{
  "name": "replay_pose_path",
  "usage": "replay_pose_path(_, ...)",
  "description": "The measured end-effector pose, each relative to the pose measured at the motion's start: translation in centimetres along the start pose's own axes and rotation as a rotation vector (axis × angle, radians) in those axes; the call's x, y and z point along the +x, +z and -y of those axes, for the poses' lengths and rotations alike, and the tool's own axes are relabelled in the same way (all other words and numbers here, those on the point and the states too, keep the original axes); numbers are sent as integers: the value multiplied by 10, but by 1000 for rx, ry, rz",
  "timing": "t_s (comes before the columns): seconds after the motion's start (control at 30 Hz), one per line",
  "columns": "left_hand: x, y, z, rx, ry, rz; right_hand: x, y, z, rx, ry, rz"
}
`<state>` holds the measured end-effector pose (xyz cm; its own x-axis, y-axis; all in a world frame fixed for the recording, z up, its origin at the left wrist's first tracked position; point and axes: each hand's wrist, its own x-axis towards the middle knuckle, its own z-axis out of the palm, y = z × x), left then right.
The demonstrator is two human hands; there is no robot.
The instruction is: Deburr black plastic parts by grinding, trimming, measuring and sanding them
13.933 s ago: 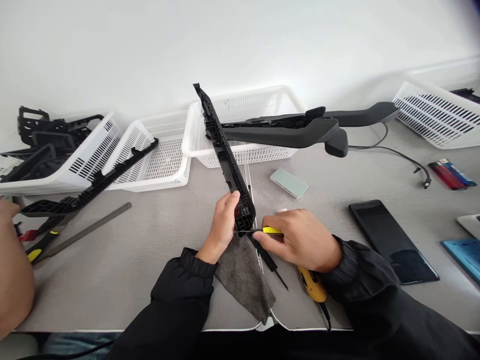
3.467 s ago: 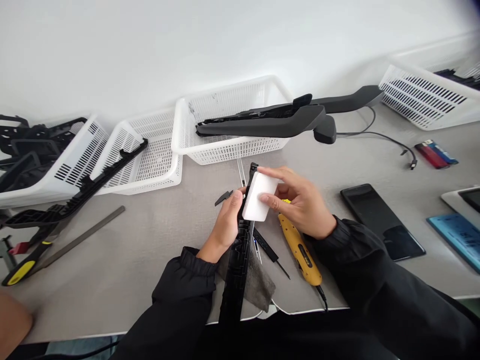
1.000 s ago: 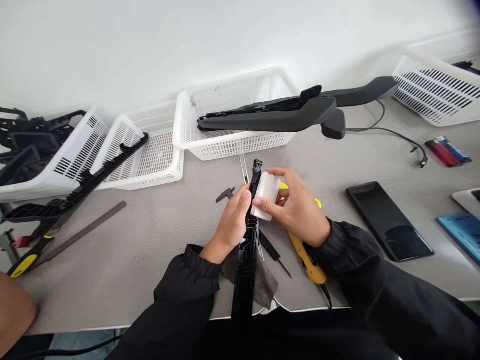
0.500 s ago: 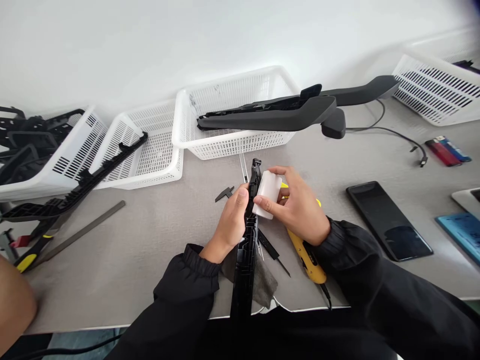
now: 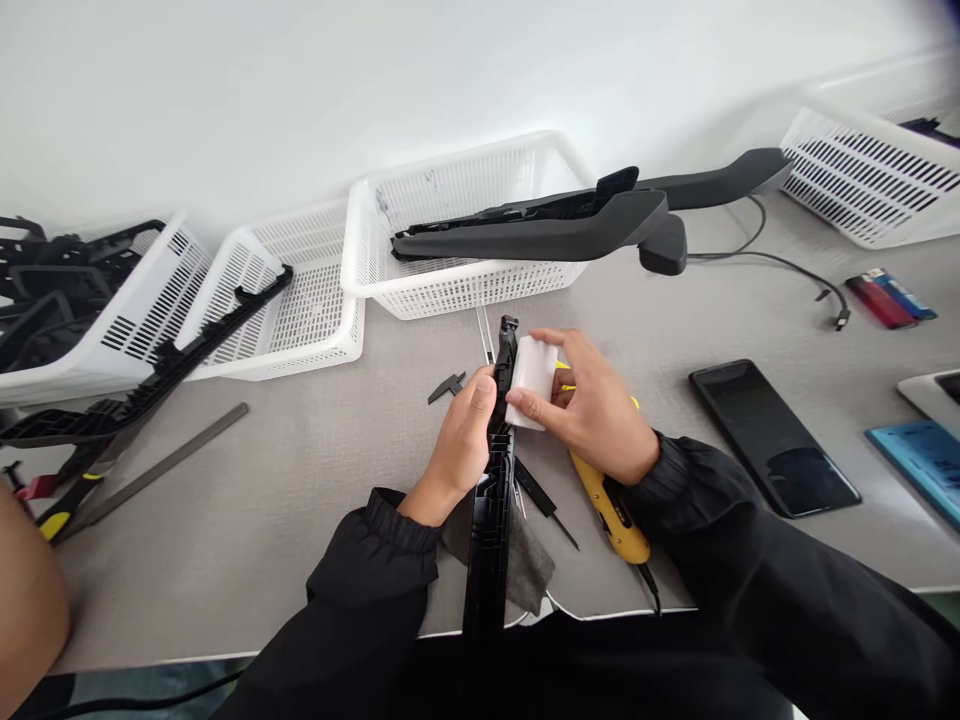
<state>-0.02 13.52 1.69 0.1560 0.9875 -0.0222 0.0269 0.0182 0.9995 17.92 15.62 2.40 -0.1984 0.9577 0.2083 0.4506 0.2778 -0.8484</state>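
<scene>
My left hand (image 5: 463,437) is closed around a long black plastic trim part (image 5: 491,520), which runs from the front edge of the table up past my fingers. In my right hand (image 5: 592,405) is a white block (image 5: 534,372), pinched between thumb and fingers and held against or very near the trim's upper right side; contact cannot be made out for sure. Beneath my right wrist lies a yellow corded tool (image 5: 615,520). A thin black screwdriver-like tool (image 5: 544,500) and a grey cloth (image 5: 531,565) lie beside and under the trim.
White baskets (image 5: 469,300) line the back, with long black parts (image 5: 525,240) jutting from one. At left are a flat file (image 5: 172,462) and another person's arm (image 5: 26,590). A phone (image 5: 776,440), lighters (image 5: 889,298) and a cable (image 5: 795,268) lie at right. A caliper (image 5: 448,386) lies beyond my left hand.
The white block has tilted slightly in my right hand, with its upper end a little higher. My left hand keeps its hold on the trim. The whole view has shifted slightly.
</scene>
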Motion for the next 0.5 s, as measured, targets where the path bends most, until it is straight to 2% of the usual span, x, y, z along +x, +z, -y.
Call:
replay_pose_path(0.23, -1, 0, -1, 2, 17, 22, 2, -6, 2, -91, -124, -12)
replay_pose_path(0.5, -1, 0, -2, -14, 13, 35, 1, -6, 2, -106, -103, -26)
